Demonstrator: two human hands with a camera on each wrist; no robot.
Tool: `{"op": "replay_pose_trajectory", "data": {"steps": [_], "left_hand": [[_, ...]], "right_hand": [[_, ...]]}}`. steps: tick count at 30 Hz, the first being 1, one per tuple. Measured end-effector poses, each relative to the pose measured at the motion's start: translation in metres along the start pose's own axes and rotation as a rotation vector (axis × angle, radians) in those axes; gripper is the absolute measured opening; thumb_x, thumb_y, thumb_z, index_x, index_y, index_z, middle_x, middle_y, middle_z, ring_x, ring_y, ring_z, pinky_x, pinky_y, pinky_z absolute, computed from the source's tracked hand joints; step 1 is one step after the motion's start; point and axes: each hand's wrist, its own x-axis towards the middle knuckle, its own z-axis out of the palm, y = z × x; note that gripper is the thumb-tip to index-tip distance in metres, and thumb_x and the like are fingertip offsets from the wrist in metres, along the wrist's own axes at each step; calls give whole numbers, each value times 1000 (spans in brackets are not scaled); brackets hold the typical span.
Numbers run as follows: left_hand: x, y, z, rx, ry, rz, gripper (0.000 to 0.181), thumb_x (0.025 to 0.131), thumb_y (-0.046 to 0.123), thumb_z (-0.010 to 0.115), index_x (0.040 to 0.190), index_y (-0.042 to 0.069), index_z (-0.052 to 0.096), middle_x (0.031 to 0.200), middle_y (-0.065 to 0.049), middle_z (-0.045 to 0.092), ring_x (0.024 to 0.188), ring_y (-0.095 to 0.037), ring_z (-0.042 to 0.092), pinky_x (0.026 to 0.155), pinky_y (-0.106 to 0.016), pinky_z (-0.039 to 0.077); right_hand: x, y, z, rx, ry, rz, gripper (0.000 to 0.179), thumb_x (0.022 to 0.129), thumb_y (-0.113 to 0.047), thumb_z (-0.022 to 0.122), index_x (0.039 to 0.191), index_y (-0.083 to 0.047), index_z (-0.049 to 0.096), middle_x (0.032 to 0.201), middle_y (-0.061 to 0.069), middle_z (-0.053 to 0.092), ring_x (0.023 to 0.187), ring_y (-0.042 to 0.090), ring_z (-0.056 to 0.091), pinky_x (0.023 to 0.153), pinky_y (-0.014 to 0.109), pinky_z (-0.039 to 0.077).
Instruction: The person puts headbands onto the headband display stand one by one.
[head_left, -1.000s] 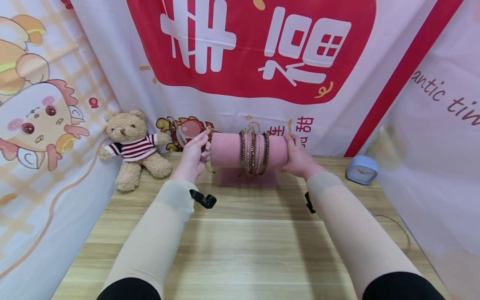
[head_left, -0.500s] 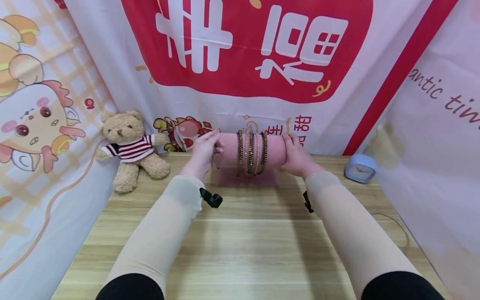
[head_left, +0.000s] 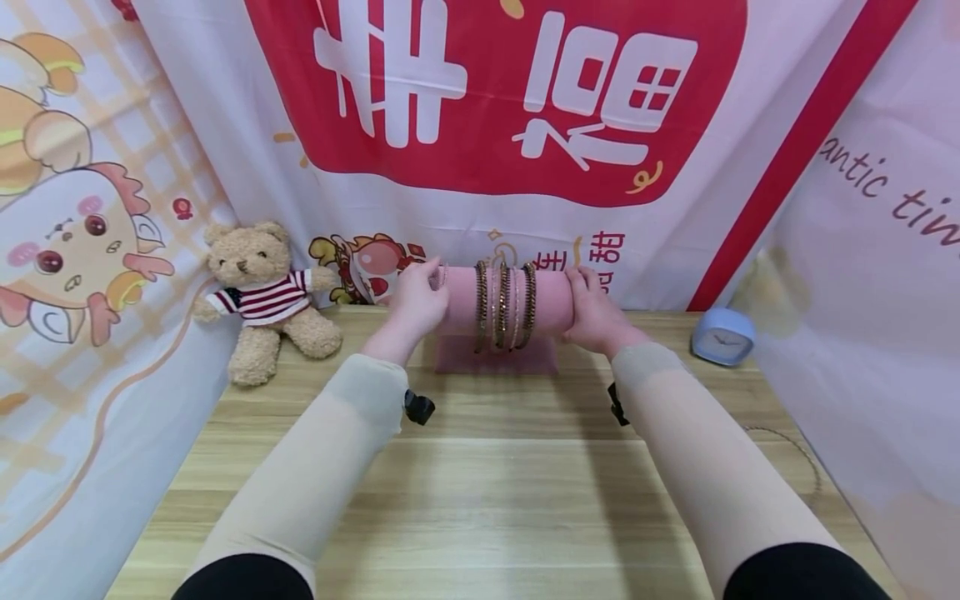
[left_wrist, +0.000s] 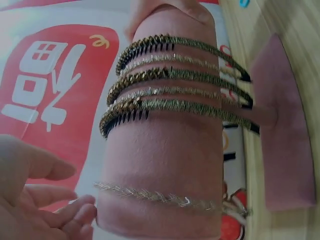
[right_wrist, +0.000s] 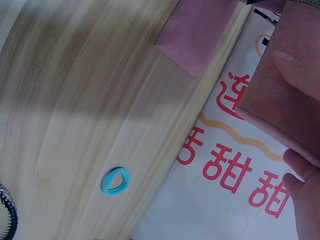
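Note:
A pink cylindrical headband stand (head_left: pixel 552 300) lies level on its base (head_left: pixel 495 357) by the back wall. Around its middle sit several headbands, dark bronze beaded ones (left_wrist: pixel 175 75) with comb teeth alternating with thin pale ones. One thin silvery headband (left_wrist: pixel 155 196) lies across the stand's left end. Beside that end is my left hand (head_left: pixel 418 302); in the left wrist view its fingers (left_wrist: pixel 50 165) are loosely bent and hold nothing, near the headband's tip. My right hand (head_left: pixel 597 315) grips the stand's right end, thumb (right_wrist: pixel 295 72) on the front.
A teddy bear (head_left: pixel 262 292) in a striped shirt sits at the left. At the right stand a light blue clock (head_left: pixel 722 337) and another headband (head_left: pixel 795 450) on the table. A turquoise ring (right_wrist: pixel 115 181) lies on the wood in the right wrist view.
My left hand has moved right, bringing the thin headband from beside the stand onto its left end, and its fingers have let go. My right hand keeps its grip.

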Motion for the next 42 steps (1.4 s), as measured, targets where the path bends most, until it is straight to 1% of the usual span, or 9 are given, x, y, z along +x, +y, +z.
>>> {"op": "replay_pose_trajectory", "data": {"steps": [4, 9, 12, 15, 21, 24, 29, 35, 42], "left_hand": [[-3, -7, -6, 196, -41, 90, 57, 95, 23, 62, 150, 18, 45, 145, -10, 48, 133, -33, 40, 108, -55, 26], [-2, -28, -14, 387, -163, 226, 72, 90, 33, 72, 154, 25, 38, 158, -2, 33, 145, -32, 21, 112, -60, 11], [1, -37, -17, 455, -222, 277, 84, 86, 37, 77, 156, 25, 32, 161, 2, 23, 149, -30, 7, 114, -60, -3], [5, -40, -18, 499, -237, 310, 89, 84, 40, 77, 157, 27, 28, 161, 5, 21, 149, -28, 4, 113, -58, -9], [12, -36, -17, 476, -251, 290, 91, 87, 42, 75, 159, 27, 21, 158, 1, 32, 149, -24, 7, 114, -55, -11], [15, -31, -15, 449, -272, 288, 85, 88, 40, 75, 157, 24, 28, 156, -1, 36, 149, -25, 11, 115, -55, -9], [18, -25, -10, 449, -302, 321, 75, 90, 37, 73, 154, 21, 37, 156, 3, 37, 148, -26, 14, 114, -58, -7], [22, -16, -4, 450, -333, 322, 75, 91, 36, 72, 155, 20, 35, 156, 3, 36, 148, -26, 15, 115, -59, -3], [25, -12, -1, 456, -364, 303, 78, 92, 40, 69, 157, 20, 30, 159, 5, 30, 149, -23, 13, 115, -57, -5]], "right_hand": [[0, 1, 1, -6, 2, -1, 126, 66, -10, 89, 159, -16, 4, 160, 17, 4, 131, 45, 39, 107, 55, 37], [1, 2, 2, -6, 4, -9, 126, 65, -10, 89, 159, -16, 5, 159, 18, 4, 131, 46, 39, 107, 55, 36], [1, 2, 2, -10, 4, -9, 127, 64, -11, 89, 159, -16, 5, 159, 18, 5, 130, 46, 39, 106, 55, 37], [1, 3, 2, -13, 3, -7, 127, 64, -12, 89, 159, -16, 4, 159, 18, 5, 130, 45, 40, 106, 55, 37], [0, 4, 2, -7, 1, -2, 127, 65, -11, 89, 159, -15, 4, 159, 18, 5, 130, 46, 40, 106, 55, 37], [-1, 2, 1, -8, -3, 4, 126, 65, -10, 89, 160, -15, 4, 159, 18, 4, 131, 46, 39, 106, 55, 37], [-2, 0, -1, -10, -4, 10, 126, 66, -10, 89, 160, -16, 4, 160, 18, 4, 132, 45, 37, 107, 55, 35], [-2, -1, -1, -10, 0, 15, 127, 66, -11, 89, 160, -18, 4, 159, 17, 4, 131, 44, 38, 107, 54, 36], [0, 0, 1, -10, -3, -1, 126, 67, -11, 89, 160, -17, 4, 160, 18, 3, 132, 46, 37, 108, 56, 34]]}}
